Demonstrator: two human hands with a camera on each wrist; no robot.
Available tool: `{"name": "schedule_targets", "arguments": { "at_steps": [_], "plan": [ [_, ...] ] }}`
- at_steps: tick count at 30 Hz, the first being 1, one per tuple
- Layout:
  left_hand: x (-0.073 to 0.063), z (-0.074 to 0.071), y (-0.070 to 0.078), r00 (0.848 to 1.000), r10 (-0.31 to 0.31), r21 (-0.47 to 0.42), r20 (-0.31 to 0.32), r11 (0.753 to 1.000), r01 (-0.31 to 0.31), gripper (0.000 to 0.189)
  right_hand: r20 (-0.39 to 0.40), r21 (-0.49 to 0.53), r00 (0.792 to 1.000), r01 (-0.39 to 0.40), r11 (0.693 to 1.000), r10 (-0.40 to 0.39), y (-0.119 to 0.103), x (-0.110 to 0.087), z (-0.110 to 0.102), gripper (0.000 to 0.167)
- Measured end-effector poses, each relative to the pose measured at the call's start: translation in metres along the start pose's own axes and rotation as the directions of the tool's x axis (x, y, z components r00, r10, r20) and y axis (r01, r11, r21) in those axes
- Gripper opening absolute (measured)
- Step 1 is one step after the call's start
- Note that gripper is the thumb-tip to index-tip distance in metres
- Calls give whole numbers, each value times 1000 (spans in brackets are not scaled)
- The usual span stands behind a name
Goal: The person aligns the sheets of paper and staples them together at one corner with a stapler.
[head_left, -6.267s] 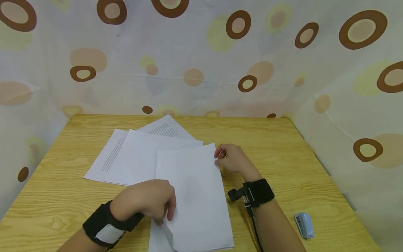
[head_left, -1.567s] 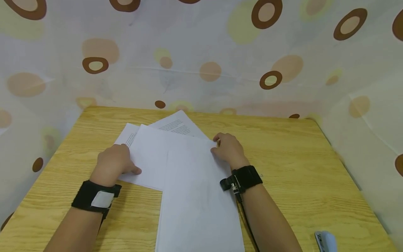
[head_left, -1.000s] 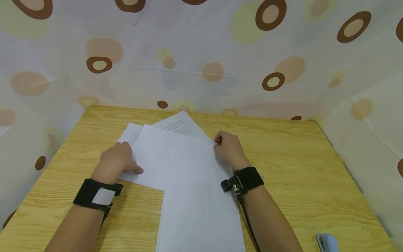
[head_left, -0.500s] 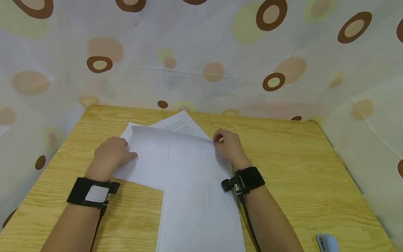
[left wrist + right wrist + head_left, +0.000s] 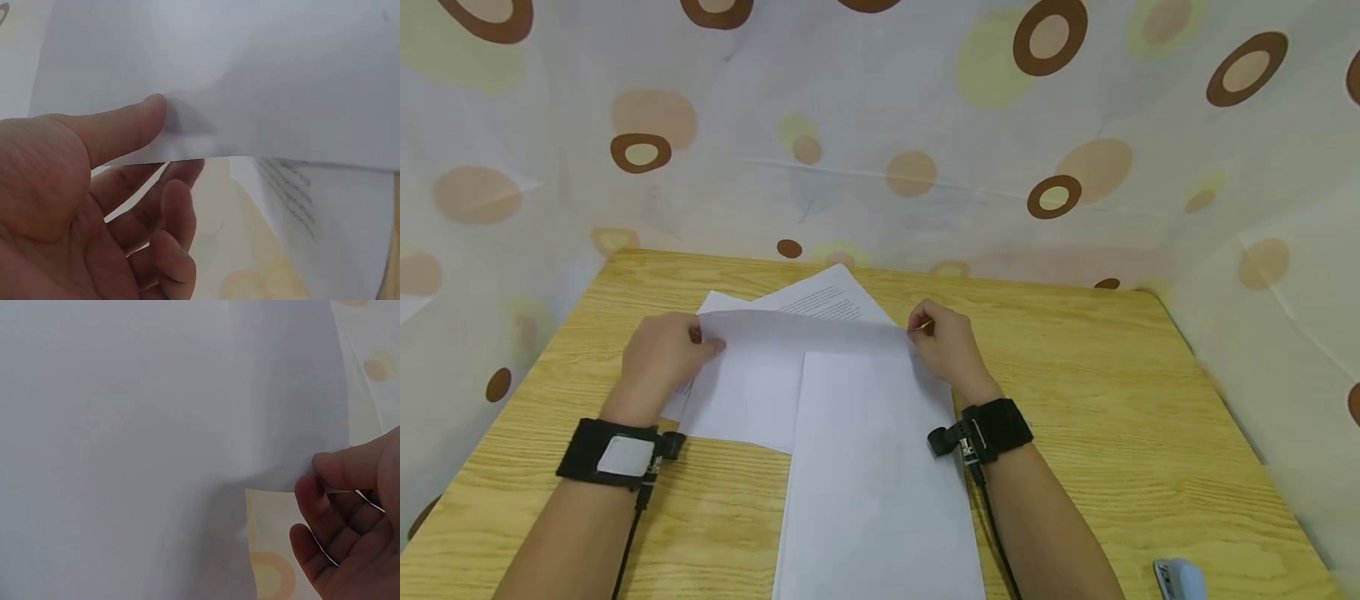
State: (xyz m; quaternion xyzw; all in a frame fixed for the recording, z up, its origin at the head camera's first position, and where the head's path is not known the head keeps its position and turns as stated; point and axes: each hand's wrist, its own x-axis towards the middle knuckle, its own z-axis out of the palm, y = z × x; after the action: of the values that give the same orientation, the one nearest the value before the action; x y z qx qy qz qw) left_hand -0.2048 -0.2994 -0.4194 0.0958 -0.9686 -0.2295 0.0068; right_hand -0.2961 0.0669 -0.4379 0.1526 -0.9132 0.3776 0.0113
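Observation:
My left hand (image 5: 658, 358) pinches the left end of a blank white sheet of paper (image 5: 748, 375), thumb on the near face and fingers behind, as the left wrist view shows. At its far right corner my right hand (image 5: 947, 346) pinches the sheet between thumb and fingertips. The sheet's far edge is raised and bowed between both hands. In front of it, a blank stack of paper (image 5: 880, 492) runs lengthwise toward me, its right side partly under my right wrist. Behind lies a sheet with printed lines (image 5: 827, 298); another printed sheet (image 5: 673, 407) shows beneath on the left.
A light blue stapler (image 5: 1182, 579) lies at the front right, cut off by the frame's edge. The wooden table (image 5: 1097, 400) ends at a patterned cloth (image 5: 850, 108) hanging behind and on both sides. A cable runs down from each wrist strap.
My left hand, earlier lying over the papers' left end, has moved back and now pinches the blank sheet. That sheet's far edge has risen. The right hand stays at its corner, slightly higher.

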Motion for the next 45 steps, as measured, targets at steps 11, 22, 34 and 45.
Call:
{"name": "schedule_targets", "arguments": {
  "at_steps": [11,22,34,45],
  "plan": [
    [-8,-18,15,979,4,-64,-202,998,-17,23,-11,19,1000,-16,1000,16,-2,0,-2,14],
    [-14,-29,27,931,75,-80,-357,991,-110,20,-44,42,999,-4,999,6,-3,1,-4,15],
    [-18,-37,38,861,112,-106,-495,977,-188,21,-62,86,998,-2,996,7,-7,0,-7,14],
    [-26,-43,54,736,232,-110,-636,917,-384,13,-118,150,993,0,989,18,-4,1,-11,15]
  ]
}}
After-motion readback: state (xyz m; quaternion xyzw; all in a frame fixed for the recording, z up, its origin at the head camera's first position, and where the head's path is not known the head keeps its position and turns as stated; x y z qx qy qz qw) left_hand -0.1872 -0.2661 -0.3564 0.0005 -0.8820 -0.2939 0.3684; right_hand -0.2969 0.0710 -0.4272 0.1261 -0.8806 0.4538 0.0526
